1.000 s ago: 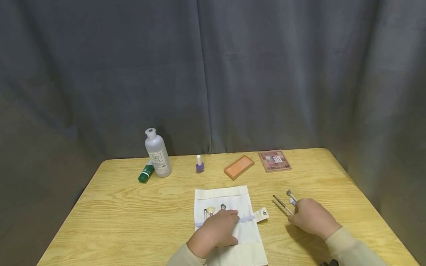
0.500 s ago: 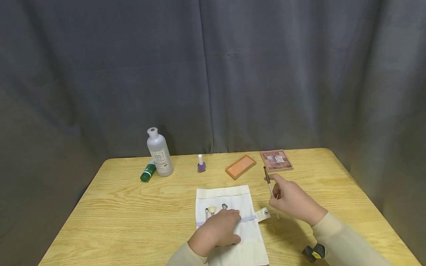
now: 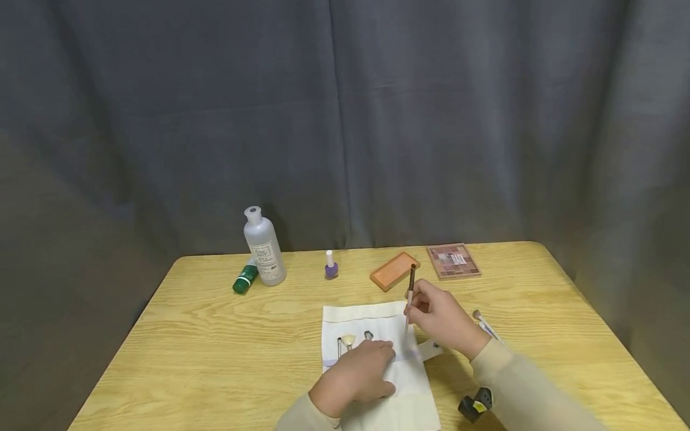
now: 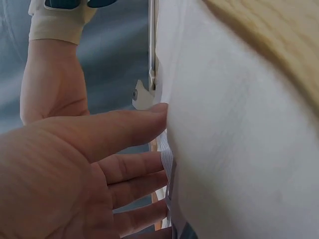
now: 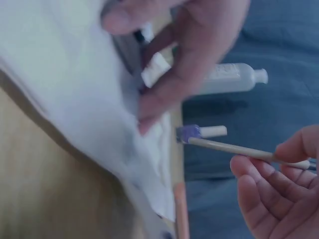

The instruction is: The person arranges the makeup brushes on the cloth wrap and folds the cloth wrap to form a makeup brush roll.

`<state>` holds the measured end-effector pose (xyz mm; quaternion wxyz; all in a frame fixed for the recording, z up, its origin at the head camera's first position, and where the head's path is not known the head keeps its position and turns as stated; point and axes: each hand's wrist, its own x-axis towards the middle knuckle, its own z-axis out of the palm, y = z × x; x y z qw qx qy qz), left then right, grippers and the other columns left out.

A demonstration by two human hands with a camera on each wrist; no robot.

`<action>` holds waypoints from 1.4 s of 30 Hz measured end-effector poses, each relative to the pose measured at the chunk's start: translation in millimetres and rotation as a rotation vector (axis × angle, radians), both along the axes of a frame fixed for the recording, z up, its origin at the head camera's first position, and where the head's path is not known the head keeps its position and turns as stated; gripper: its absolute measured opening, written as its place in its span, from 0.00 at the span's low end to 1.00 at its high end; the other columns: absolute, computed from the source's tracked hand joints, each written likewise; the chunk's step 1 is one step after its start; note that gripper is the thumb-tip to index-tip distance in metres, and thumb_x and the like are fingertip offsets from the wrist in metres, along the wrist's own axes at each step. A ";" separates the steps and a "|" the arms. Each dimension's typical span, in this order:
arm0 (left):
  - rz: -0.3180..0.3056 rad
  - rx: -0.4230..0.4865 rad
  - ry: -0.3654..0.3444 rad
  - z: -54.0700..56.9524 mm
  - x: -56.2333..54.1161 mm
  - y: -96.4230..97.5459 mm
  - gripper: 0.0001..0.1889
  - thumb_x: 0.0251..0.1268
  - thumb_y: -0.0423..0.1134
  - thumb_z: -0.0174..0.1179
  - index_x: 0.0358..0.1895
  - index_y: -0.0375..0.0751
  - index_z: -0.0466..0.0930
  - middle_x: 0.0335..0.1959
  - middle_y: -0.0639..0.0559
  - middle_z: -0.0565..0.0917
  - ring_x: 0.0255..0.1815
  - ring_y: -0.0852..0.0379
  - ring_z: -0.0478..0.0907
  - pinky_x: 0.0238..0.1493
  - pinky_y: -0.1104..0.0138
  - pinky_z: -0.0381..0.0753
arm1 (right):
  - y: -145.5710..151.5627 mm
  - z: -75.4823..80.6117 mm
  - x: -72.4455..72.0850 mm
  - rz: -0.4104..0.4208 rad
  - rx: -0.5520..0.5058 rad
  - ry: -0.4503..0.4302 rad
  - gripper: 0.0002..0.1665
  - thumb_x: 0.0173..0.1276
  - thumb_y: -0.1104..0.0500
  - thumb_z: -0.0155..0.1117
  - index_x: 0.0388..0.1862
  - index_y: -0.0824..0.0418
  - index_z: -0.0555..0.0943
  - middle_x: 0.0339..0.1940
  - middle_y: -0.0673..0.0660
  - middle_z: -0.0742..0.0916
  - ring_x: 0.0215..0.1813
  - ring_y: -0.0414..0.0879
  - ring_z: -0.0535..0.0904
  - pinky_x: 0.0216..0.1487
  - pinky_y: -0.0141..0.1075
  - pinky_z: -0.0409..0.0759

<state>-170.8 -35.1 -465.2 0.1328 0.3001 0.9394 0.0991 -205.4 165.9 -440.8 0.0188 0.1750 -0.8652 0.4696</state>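
A white cloth brush roll [image 3: 396, 413] lies unrolled, a pale lavender elastic strap [image 3: 406, 355] across it. My left hand [image 3: 358, 372] rests on it with fingers extended; the left wrist view has the thumb touching the cloth. Around those fingers show a slim brush [image 3: 339, 345], a fan brush [image 3: 348, 340] and a dark-tipped brush [image 3: 369, 334], their lower parts hidden. Over the roll's right side, my right hand [image 3: 444, 317] pinches a makeup brush [image 3: 411, 290] nearly upright, dark bristles up. Its pale handle [image 5: 229, 148] shows in the right wrist view.
At the back stand a clear bottle [image 3: 264, 251] and purple nail polish [image 3: 331, 269]. A green tube [image 3: 245, 278], an orange case [image 3: 393, 271] and an eyeshadow palette [image 3: 454, 261] lie near them. More brushes [image 3: 489, 328] lie right of the roll, beside its snap tab [image 3: 431, 349].
My right hand has lifted the makeup brush from the table's right side, turned it upright and carried it left over the roll. My left hand stays on the roll.
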 end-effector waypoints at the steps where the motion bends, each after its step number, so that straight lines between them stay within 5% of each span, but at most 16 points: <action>1: -0.007 0.002 0.004 -0.2 -0.2 0.4 0.31 0.55 0.47 0.71 0.63 0.40 0.78 0.69 0.52 0.75 0.70 0.49 0.71 0.68 0.62 0.71 | -2.2 -3.0 -0.1 0.008 -0.004 -0.002 0.04 0.71 0.66 0.60 0.41 0.60 0.74 0.33 0.53 0.85 0.35 0.44 0.83 0.37 0.35 0.81; 10: -0.016 0.018 0.011 -1.5 0.4 0.9 0.27 0.55 0.47 0.71 0.59 0.42 0.81 0.58 0.55 0.81 0.61 0.53 0.75 0.61 0.64 0.75 | -19.2 -23.9 0.3 0.099 0.050 0.018 0.04 0.69 0.66 0.62 0.39 0.59 0.76 0.35 0.55 0.87 0.37 0.39 0.83 0.38 0.34 0.81; 30: -0.033 0.002 0.021 -1.0 1.0 -2.0 0.26 0.58 0.46 0.68 0.61 0.44 0.80 0.63 0.53 0.80 0.66 0.52 0.73 0.65 0.64 0.72 | -29.8 -36.9 -3.7 0.018 0.068 -0.050 0.05 0.69 0.66 0.62 0.38 0.58 0.75 0.34 0.49 0.84 0.38 0.42 0.80 0.34 0.34 0.79; 34: -0.025 0.006 0.021 -0.6 1.1 -3.2 0.25 0.58 0.46 0.68 0.60 0.44 0.81 0.61 0.54 0.81 0.64 0.53 0.74 0.63 0.65 0.73 | -34.1 -36.9 -4.7 0.019 0.086 -0.044 0.05 0.67 0.66 0.60 0.37 0.58 0.74 0.29 0.48 0.82 0.31 0.41 0.77 0.29 0.32 0.75; 37: -0.027 -0.002 0.026 1.4 1.0 -3.6 0.24 0.58 0.46 0.67 0.58 0.43 0.82 0.57 0.54 0.82 0.61 0.54 0.75 0.60 0.66 0.75 | -39.8 -34.4 -3.9 0.022 0.091 -0.057 0.09 0.65 0.67 0.59 0.44 0.62 0.74 0.25 0.48 0.80 0.24 0.40 0.74 0.24 0.32 0.73; 42: -0.054 -0.030 0.028 3.7 0.4 -2.9 0.25 0.60 0.47 0.66 0.62 0.46 0.82 0.59 0.53 0.82 0.62 0.54 0.73 0.61 0.65 0.75 | -45.2 -32.2 -4.1 0.017 0.128 -0.061 0.40 0.63 0.69 0.60 0.74 0.67 0.61 0.24 0.49 0.79 0.22 0.40 0.73 0.22 0.33 0.73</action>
